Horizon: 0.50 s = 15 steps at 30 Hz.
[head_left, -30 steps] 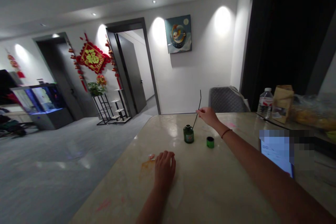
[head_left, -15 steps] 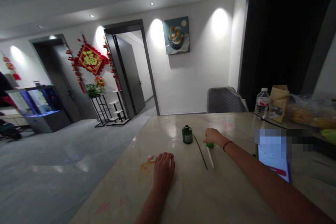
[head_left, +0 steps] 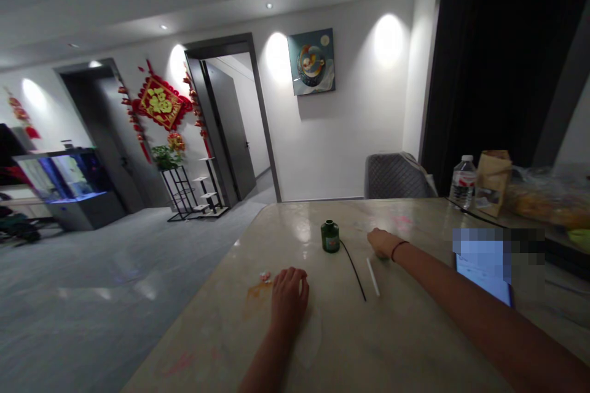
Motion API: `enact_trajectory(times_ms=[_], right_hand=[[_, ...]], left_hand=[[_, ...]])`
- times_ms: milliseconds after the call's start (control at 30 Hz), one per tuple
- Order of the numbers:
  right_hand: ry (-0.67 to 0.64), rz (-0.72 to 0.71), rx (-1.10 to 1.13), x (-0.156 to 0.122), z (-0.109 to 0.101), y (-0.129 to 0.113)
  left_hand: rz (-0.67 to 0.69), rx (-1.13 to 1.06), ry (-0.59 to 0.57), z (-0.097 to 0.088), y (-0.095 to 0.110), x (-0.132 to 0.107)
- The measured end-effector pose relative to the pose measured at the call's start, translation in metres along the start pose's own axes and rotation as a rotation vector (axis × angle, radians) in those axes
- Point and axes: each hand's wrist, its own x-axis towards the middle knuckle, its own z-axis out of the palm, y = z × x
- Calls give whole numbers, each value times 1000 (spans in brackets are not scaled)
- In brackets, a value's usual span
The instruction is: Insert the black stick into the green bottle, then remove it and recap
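Note:
My left hand [head_left: 289, 292] lies flat on the marble table [head_left: 350, 344], fingers loosely together, holding nothing, next to an orange stain [head_left: 256, 290]. Further out, my right hand [head_left: 380, 242] is curled palm-down on the table just right of a small dark green bottle [head_left: 330, 236] that stands upright without its cap. The green cap seen earlier is hidden under that hand. A thin black stick [head_left: 354, 270] lies on the table from the bottle's base towards me. A short white stick [head_left: 372, 276] lies beside it, just below my right hand.
A tablet [head_left: 483, 276] lies at the right. Behind it stand a water bottle [head_left: 462, 182], a paper bag [head_left: 493, 182] and plastic-wrapped food [head_left: 544, 196]. A grey chair [head_left: 396, 177] is at the far table edge. Open floor lies to the left.
My right hand put the black stick down beside the bottle, then moved over the green cap and closed on it. A white stick now lies on the table. My left hand stayed still.

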Motion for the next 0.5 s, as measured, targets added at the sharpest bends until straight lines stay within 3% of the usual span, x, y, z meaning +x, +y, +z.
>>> enact_trajectory(times_ms=[167,300,500], right_hand=[[2,-21,13,7,-17,-9],[94,-69,139,27,-27,-34],[206,-122,403,51,-15,-76]], left_hand=[[-1,-5,-7,1,-1,0],[-11,-12,-22,2,-1,0],[-23,-38,-29,2,-1,-1]])
